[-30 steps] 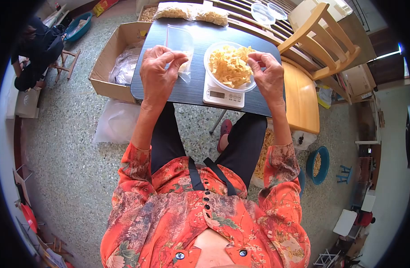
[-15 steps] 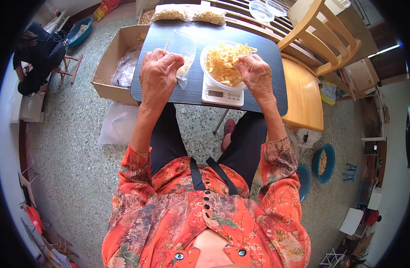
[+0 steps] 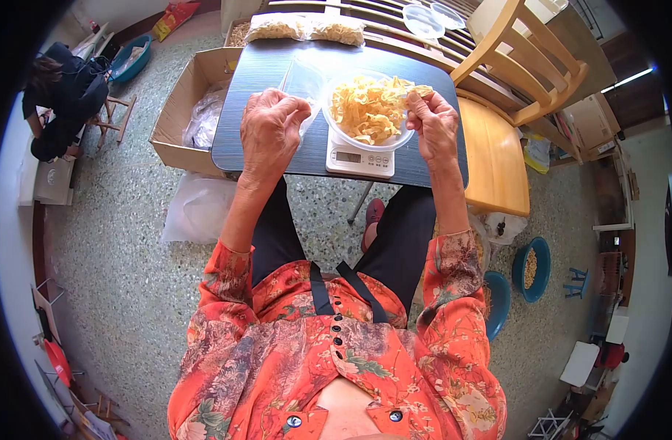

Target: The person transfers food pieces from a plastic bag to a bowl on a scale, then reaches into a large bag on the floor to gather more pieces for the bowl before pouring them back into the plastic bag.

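Note:
A clear plastic bag point(image 3: 301, 79) is pinched in my left hand point(image 3: 270, 133), just left of the bowl. My right hand point(image 3: 436, 126) is closed on a dried yellowish strip point(image 3: 422, 91) at the bowl's right rim. Curly strips of the same kind point(image 3: 365, 106) are heaped in a clear round plastic bowl point(image 3: 404, 141). That bowl rests on a white digital kitchen scale point(image 3: 362, 163), whose display and buttons face me. All of this is on a dark table point(image 3: 230, 150).
Two filled bags point(image 3: 276, 28) lie at the table's far edge. An open cardboard box point(image 3: 171, 110) with plastic bags stands left, a wooden chair point(image 3: 493, 154) right. Blue basins point(image 3: 532, 269) sit on the floor. Another person point(image 3: 68, 88) is seated at far left.
My right hand has moved right, from over the strips to the bowl's rim, with a strip in its fingers. My left hand has shifted slightly right with the bag.

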`<state>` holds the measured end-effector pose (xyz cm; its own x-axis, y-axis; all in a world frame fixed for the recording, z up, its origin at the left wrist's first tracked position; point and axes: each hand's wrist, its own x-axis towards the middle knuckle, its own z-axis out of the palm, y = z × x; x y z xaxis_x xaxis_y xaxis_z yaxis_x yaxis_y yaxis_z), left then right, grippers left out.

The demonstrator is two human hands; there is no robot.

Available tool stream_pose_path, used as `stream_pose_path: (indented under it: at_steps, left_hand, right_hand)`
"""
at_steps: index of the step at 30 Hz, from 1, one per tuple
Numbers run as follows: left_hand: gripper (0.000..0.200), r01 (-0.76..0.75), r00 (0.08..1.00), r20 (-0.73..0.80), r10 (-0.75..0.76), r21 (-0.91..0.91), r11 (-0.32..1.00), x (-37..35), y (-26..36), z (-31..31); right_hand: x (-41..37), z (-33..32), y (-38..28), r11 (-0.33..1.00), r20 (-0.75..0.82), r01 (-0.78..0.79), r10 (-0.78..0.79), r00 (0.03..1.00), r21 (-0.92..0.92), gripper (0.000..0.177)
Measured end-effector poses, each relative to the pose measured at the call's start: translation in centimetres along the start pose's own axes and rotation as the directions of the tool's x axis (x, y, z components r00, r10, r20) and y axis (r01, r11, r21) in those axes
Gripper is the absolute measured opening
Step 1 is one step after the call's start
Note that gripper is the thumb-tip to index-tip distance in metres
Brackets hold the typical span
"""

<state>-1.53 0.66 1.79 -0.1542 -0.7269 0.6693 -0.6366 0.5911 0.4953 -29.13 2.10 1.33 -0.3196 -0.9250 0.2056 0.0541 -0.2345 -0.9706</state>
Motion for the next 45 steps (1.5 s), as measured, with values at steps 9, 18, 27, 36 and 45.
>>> stream_pose_path:
  at_steps: [9,18,27,36,45]
  left_hand:
    - [0.009,0.009,1.000,0.027,-0.010,0.034,0.999,0.0,0.3,0.3]
    - [0.011,-0.003,0.999,0.039,0.002,0.012,1.000,0.0,0.0,0.9]
    - [0.010,0.001,1.000,0.029,0.000,-0.020,1.000,-0.1,-0.1,0.6]
    - [0.013,0.035,0.998,-0.041,-0.036,-0.026,0.999,-0.1,-1.9,-0.7]
    - [0.012,0.021,0.998,-0.055,-0.024,-0.061,0.998,-0.3,-1.7,-0.5]
  right_hand:
    - [0.6,0.1,-1.1,0.853,0.050,-0.193,0.193,0.980,0.485,0.010]
    - [1.9,2.5,-4.1,0.831,0.126,-0.142,0.087,0.988,0.538,0.009]
    - [-0.4,11.3,-3.5,0.997,0.172,0.076,-0.075,0.982,-0.001,0.025]
    - [0.3,6.3,-3.3,0.859,-0.018,0.218,-0.255,0.967,-0.463,0.017]
    - [-0.6,1.7,-2.5,0.441,0.245,0.298,-0.173,0.954,-0.846,0.023]
